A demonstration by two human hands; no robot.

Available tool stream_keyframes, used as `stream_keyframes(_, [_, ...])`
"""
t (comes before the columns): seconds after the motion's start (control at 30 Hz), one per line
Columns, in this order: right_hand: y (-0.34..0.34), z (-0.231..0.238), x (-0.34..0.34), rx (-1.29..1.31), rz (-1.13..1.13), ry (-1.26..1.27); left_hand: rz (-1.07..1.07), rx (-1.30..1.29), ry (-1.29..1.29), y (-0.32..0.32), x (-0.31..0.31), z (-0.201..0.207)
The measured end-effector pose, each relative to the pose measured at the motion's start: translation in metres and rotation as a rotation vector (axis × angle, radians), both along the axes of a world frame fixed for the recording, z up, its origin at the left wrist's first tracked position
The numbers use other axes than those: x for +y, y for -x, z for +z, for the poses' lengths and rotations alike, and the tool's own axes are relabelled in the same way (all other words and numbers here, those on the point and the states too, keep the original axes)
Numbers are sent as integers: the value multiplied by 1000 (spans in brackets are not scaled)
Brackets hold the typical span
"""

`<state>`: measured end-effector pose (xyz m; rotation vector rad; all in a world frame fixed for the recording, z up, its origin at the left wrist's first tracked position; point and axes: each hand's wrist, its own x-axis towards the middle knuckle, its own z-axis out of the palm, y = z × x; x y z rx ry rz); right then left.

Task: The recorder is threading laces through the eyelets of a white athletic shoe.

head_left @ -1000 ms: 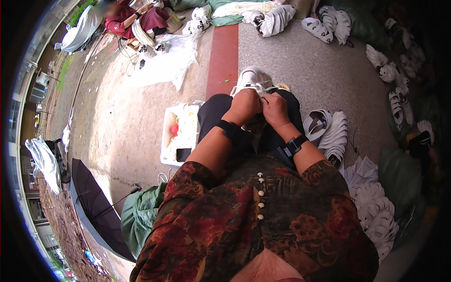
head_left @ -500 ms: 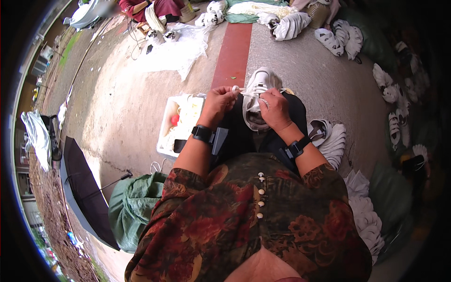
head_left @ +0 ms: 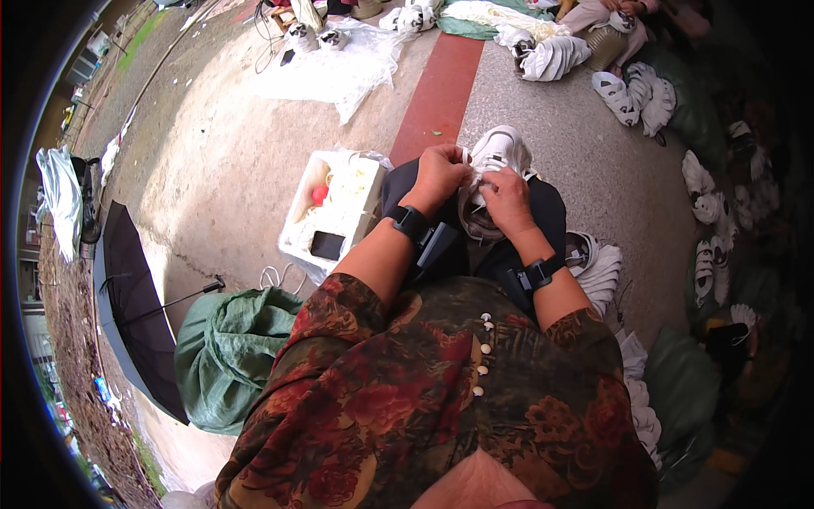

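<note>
A white and pale grey lace-up sneaker (head_left: pixel 502 146) rests on my dark-trousered lap, its toe pointing away from me. At its left side my left hand (head_left: pixel 443 176) is closed in a pinch on the white shoelace (head_left: pixel 465 155), a bit of which shows at the fingertips. My right hand (head_left: pixel 510 204) bends over the lacing near the shoe's opening, with thumb and fingers pinched together on the lace. The fingers hide most of the lacing and part of the tongue.
Left of my knees stands a white foam box (head_left: pixel 292 225) with pale laces, a red ball-like thing (head_left: pixel 320 195) and a dark phone-like slab (head_left: pixel 327 244). An open black umbrella (head_left: pixel 136 310) and green sack (head_left: pixel 233 356) lie farther left. Stacked white shoes (head_left: pixel 600 276) sit at right.
My left hand has come in from the left, close against the shoe; the stretch of lace between hand and shoe is shorter. The right hand stays at the lacing. The view has shifted slightly.
</note>
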<state>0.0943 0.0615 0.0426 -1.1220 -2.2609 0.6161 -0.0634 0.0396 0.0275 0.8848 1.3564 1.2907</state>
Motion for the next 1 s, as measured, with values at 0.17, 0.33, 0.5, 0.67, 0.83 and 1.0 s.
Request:
stream_keyframes(0.17, [-3, 3, -1, 65, 9, 80, -2, -56, 15, 1, 0, 3])
stream_keyframes(0.33, [-4, 2, -1, 69, 40, 64, 79, 70, -4, -6, 3, -3])
stream_keyframes(0.5, [-7, 1, -1, 75, 52, 65, 148, -148, -16, -11, -1, -2])
stream_keyframes(0.67, [-6, 0, 2, 61, 50, 83, 202, 288, -52, -13, 1, -11])
stream_keyframes(0.83, [-5, 3, 2, 48, 56, 107, 216, 336, -21, -8, 2, -8])
stream_keyframes(1.0, [-9, -12, 7, 51, 98, -10, 126, 620, -156, -12, 3, -1])
